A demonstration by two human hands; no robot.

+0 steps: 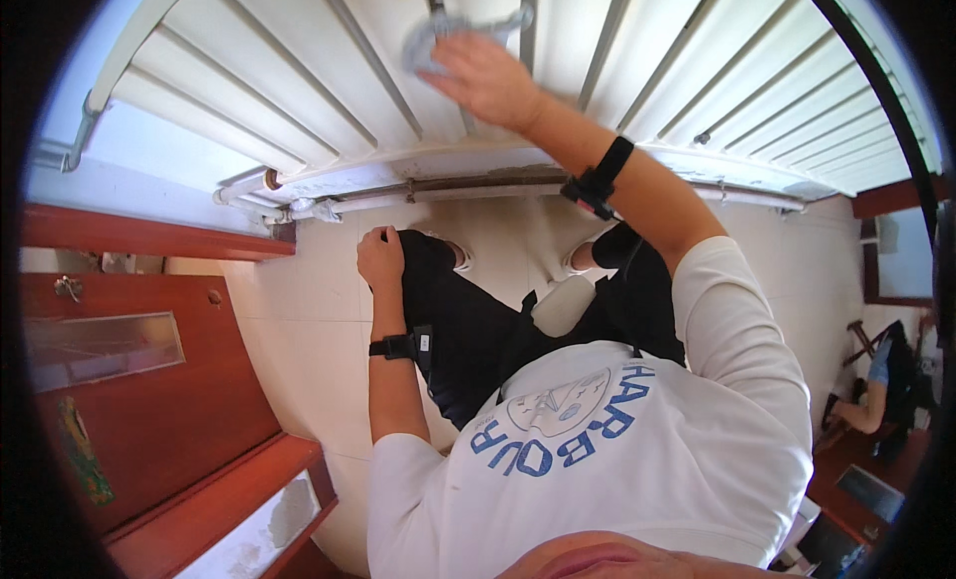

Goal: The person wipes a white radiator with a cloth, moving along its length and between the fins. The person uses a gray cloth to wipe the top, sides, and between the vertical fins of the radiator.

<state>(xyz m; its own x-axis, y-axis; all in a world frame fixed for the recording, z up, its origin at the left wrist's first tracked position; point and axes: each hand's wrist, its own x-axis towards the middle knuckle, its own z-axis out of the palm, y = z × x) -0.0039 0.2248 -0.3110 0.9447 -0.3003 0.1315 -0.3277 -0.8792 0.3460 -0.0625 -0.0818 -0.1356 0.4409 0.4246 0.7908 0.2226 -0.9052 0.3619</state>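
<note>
At the top, my right hand [485, 79] presses a grey-blue cloth [429, 45] against the ribbed front of a white radiator [485, 131]. One end of the cloth sticks out past the fingers to the right, and motion blurs both hand and cloth. My left hand [381, 258] rests on my left knee with its fingers curled in; no object shows in it. Black straps with small devices circle both forearms. I sit with knees apart, a pale rounded object [564, 306] showing between my thighs.
White pipes [478, 194] run along the radiator's foot, with a valve [302, 208] at the left. A red-brown door [149, 355] with a glass pane stands at the left. Another person [870, 392] is at the far right near red-brown furniture [859, 467]. A dark curved cable crosses the upper right.
</note>
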